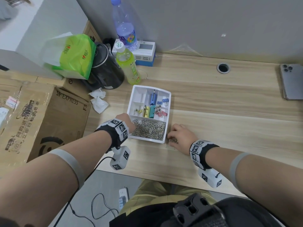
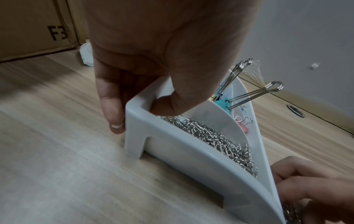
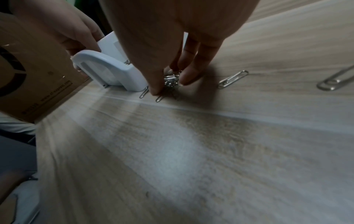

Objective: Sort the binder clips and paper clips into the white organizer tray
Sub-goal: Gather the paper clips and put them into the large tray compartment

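— Most of it's done, I'd say. Look at the white organizer tray point(image 1: 168, 102): the long front compartment is heaped with silver paper clips point(image 1: 149, 129), and the binder clips point(image 1: 152, 110) sit in the smaller compartments behind it, blue at the back, yellow, green and pink in the middle row.

— So what's left?

— A small bunch of loose paper clips point(image 3: 171, 82) on the desk point(image 1: 213, 128), just beside the tray's front right corner. The right hand point(image 1: 182, 136) is down on them, thumb and fingertips point(image 3: 188, 78) drawn together around the bunch. A couple more clips poke out beside the thumb, and two stray clips point(image 3: 232, 79) lie a little further out on the wood.

— And the other hand?

— The left hand point(image 1: 125, 120) has the tray by its front left corner, thumb hooked over the rim into the paper clip compartment, fingers down the outer wall. Steadying it, I'd guess.

— Any binder clips still out?

— None that I can see on the desk. Two of the back left compartments look empty.

— And the rest of the desk?

— Clutter only: a cardboard box point(image 1: 41, 115), crumpled tissues point(image 1: 98, 100), a green bottle point(image 1: 128, 64), a phone point(image 1: 292, 81) far right.
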`<state>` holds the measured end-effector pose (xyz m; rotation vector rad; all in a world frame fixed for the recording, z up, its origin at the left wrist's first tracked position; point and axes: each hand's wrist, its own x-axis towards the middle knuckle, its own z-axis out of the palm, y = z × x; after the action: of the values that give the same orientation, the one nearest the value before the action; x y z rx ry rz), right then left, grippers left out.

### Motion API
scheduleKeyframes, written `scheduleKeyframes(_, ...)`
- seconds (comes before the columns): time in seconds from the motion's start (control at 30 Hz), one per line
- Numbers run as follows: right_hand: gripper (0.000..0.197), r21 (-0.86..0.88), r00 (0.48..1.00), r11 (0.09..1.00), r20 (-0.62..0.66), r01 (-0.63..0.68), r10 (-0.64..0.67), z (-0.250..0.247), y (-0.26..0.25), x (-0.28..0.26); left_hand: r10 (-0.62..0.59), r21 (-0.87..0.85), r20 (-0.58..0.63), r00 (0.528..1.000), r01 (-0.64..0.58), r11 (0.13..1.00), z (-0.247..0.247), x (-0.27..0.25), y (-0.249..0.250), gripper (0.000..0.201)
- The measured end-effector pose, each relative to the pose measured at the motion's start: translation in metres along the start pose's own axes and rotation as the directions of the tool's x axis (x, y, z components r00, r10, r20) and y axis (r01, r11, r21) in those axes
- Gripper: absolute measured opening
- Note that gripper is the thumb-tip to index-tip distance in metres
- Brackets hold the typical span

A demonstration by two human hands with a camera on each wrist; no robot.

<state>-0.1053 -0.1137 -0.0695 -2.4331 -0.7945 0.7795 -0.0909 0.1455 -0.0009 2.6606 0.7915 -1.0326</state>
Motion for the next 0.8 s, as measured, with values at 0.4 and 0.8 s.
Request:
scheduleKeyframes(0.4,0.014,0.097,0.999,0.994,-0.018,0.047,-0.045,-0.012,0.002,0.002,0.000,0.003,0.000,1.000,0.000,1.000,-0.002,-0.002,0.001,0.020)
scheduleKeyframes(0.8,0.009,0.361,0.991,0.929,-0.066,-0.085,0.116,-0.059,-0.029,0.029,0.008,0.010,0.018,1.000,-0.009,1.000,-0.003,0.002,-0.001,0.027)
